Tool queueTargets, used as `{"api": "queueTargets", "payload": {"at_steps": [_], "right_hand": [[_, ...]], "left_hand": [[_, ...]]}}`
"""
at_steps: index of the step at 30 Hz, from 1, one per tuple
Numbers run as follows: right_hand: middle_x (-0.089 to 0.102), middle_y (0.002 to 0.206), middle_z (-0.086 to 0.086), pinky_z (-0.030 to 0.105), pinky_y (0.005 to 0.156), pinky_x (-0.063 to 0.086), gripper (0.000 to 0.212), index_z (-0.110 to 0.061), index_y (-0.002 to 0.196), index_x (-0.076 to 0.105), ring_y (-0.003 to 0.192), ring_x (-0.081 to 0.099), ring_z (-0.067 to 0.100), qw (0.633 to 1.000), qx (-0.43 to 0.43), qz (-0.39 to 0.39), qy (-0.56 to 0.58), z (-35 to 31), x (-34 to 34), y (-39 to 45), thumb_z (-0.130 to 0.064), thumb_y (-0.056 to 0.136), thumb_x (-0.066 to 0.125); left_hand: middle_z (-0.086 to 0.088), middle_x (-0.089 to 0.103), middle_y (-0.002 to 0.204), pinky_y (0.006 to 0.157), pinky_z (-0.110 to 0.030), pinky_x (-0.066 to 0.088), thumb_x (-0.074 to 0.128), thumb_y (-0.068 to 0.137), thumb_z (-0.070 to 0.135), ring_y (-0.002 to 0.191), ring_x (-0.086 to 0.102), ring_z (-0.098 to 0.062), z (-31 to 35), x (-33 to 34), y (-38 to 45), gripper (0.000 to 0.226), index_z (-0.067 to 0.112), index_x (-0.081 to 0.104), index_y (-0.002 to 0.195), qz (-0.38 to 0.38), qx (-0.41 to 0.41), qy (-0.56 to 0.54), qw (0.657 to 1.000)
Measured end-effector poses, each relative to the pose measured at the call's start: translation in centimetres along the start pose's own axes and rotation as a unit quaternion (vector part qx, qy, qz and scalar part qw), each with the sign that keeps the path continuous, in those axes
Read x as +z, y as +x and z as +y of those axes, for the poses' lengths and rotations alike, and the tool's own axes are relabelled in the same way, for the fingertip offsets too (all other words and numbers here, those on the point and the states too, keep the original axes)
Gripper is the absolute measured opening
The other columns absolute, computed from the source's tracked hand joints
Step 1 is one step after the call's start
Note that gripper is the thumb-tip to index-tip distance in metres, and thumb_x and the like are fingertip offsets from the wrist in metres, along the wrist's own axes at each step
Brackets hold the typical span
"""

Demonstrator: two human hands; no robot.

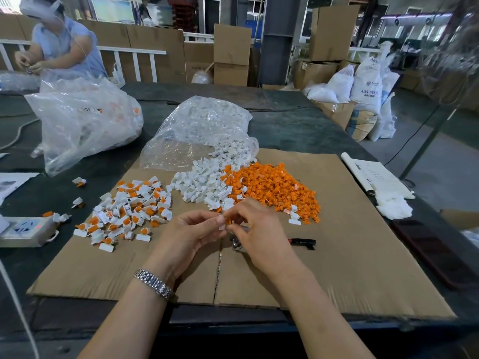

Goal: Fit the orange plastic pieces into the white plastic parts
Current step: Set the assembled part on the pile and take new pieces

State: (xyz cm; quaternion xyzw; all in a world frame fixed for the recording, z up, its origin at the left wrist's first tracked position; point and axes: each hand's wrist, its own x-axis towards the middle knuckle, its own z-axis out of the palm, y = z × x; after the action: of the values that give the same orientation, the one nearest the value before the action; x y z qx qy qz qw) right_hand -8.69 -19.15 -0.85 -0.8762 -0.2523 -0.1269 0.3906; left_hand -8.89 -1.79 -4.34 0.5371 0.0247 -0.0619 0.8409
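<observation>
A worker's two hands meet over a flattened cardboard sheet (337,255) laid on a dark surface (298,130), midway through fitting one pair of parts. The left hand (186,234) pinches a small white part (221,222) at its fingertips, while the right hand (255,229) pinches an orange piece (228,221) against it; both grips are closed on their parts, and the two parts touch just above the sheet's centre seam. How far the orange piece has gone in cannot be told, since fingers cover the joint. Toward the sheet's far edge lie the supplies: a heap of loose white parts (204,182) spilling from a clear plastic bag (202,128), and beside it, on the right, a broad heap of orange pieces (272,187). At the sheet's left side sits a scattered pile of finished pieces (127,211), white with orange set in, and a few strays lie off the sheet beyond it. A dark-handled tool (302,242) rests on the sheet just right of the hands. A second, fuller bag (85,120) stands off the sheet's far left corner, where another person works. The step in hand appears to be the pressing together; the next move likely calls for a firm, square push until the piece seats, then dropping it with the finished pile.
</observation>
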Motion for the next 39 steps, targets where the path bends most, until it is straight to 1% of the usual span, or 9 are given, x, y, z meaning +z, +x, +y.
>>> {"api": "queueTargets", "payload": {"at_steps": [2,4,8,11,16,22,28,34,39], "right_hand": [[0.061,0.104,0.000,0.037,0.087,0.053,0.015,-0.011,0.102,0.071,0.098,0.059,0.015,1.000,0.005,-0.005,-0.006,0.0,0.1,0.0,-0.006,0.088,0.073],[0.061,0.105,-0.001,0.034,0.088,0.053,0.018,-0.011,0.105,0.071,0.099,0.059,0.014,1.000,0.010,-0.012,-0.007,0.1,0.2,0.0,-0.006,0.088,0.073],[0.062,0.102,-0.005,0.019,0.088,0.050,0.024,-0.015,0.109,0.072,0.093,0.059,0.005,0.999,0.028,-0.007,0.037,0.2,0.0,-0.1,-0.008,0.086,0.075],[0.062,0.101,-0.006,0.014,0.088,0.048,0.020,-0.017,0.106,0.073,0.093,0.058,0.002,0.999,0.026,-0.011,0.029,0.4,-0.1,-0.3,-0.014,0.086,0.077],[0.063,0.101,-0.005,0.018,0.090,0.049,0.018,-0.016,0.107,0.074,0.094,0.059,0.002,0.998,0.038,0.001,0.044,0.5,0.1,-0.4,-0.021,0.090,0.074],[0.064,0.105,-0.004,0.023,0.094,0.049,0.020,-0.015,0.112,0.075,0.100,0.059,0.004,0.995,0.066,-0.004,0.073,0.8,0.3,-0.3,-0.017,0.093,0.069],[0.065,0.104,-0.002,0.029,0.093,0.051,0.022,-0.014,0.111,0.076,0.101,0.060,0.007,0.992,0.068,0.024,0.102,0.8,0.8,-0.6,-0.019,0.091,0.071],[0.062,0.106,-0.010,0.030,0.093,0.052,0.022,-0.022,0.113,0.074,0.104,0.058,0.005,0.994,0.052,0.026,0.093,0.9,1.0,-0.9,-0.021,0.091,0.072],[0.062,0.099,-0.014,0.027,0.088,0.054,0.018,-0.023,0.105,0.077,0.097,0.061,0.003,0.992,0.046,0.040,0.110,1.3,0.9,-1.0,-0.019,0.088,0.075]], "left_hand": [[-0.028,0.073,0.103,0.076,-0.026,0.061,0.086,0.067,0.011,0.086,0.074,-0.028,-0.1,0.1,-0.1,0.032,-0.006,0.076,0.093,0.005,0.001,0.009,1.000],[-0.028,0.073,0.100,0.075,-0.026,0.061,0.083,0.069,0.006,0.083,0.074,-0.027,-0.1,0.2,-0.1,0.026,-0.006,0.076,0.091,0.013,0.004,0.011,1.000],[-0.027,0.075,0.093,0.069,-0.025,0.061,0.077,0.071,0.001,0.079,0.076,-0.026,0.0,0.7,-0.3,0.011,-0.002,0.077,0.082,0.017,0.006,-0.014,1.000],[-0.026,0.074,0.088,0.064,-0.026,0.061,0.077,0.071,0.000,0.076,0.076,-0.028,0.0,0.9,-0.5,0.011,-0.003,0.076,0.081,0.013,0.001,-0.029,1.000],[-0.025,0.075,0.094,0.070,-0.026,0.061,0.086,0.061,0.013,0.080,0.075,-0.027,-0.1,0.6,-0.4,0.026,0.002,0.079,0.084,0.029,0.002,0.003,1.000],[-0.024,0.075,0.094,0.072,-0.027,0.060,0.086,0.067,0.011,0.082,0.075,-0.026,-0.3,0.2,-0.1,0.024,0.002,0.079,0.088,0.020,0.009,0.022,1.000],[-0.024,0.076,0.096,0.073,-0.028,0.061,0.087,0.067,0.010,0.084,0.076,-0.027,-0.2,0.0,-0.1,0.025,0.001,0.079,0.089,0.008,0.006,-0.012,1.000],[-0.026,0.074,0.103,0.076,-0.027,0.061,0.090,0.065,0.014,0.091,0.075,-0.029,-0.1,-0.3,0.1,0.031,0.000,0.078,0.091,0.008,-0.009,-0.002,1.000],[-0.028,0.073,0.103,0.077,-0.026,0.061,0.091,0.061,0.015,0.089,0.074,-0.029,-0.1,-0.2,0.2,0.033,0.000,0.078,0.088,0.020,-0.013,0.018,1.000]]}}
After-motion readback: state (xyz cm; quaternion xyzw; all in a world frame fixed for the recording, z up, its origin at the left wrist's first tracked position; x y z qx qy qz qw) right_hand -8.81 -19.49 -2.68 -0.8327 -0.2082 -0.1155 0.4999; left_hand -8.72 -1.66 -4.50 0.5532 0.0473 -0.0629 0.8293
